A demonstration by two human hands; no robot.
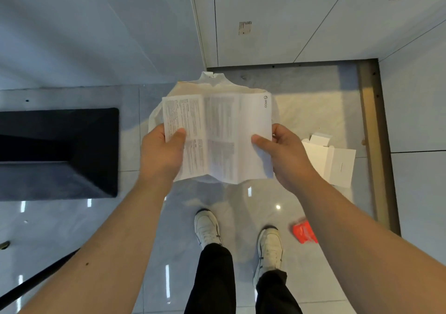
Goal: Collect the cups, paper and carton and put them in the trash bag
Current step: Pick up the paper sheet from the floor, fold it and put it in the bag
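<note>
1. Paper (217, 137): held above the bag (212, 82), ahead of the feet.
2. Left hand (161, 154) and right hand (287, 154) pinch its side edges.
3. Likely light, floppy; edge grip suits.

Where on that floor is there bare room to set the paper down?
Bare tiles lie left of the shoes, below the dark block. It is crowded on the right: the white carton and red wrapper lie there. The white bag sits behind the paper that both hands hold.
</note>
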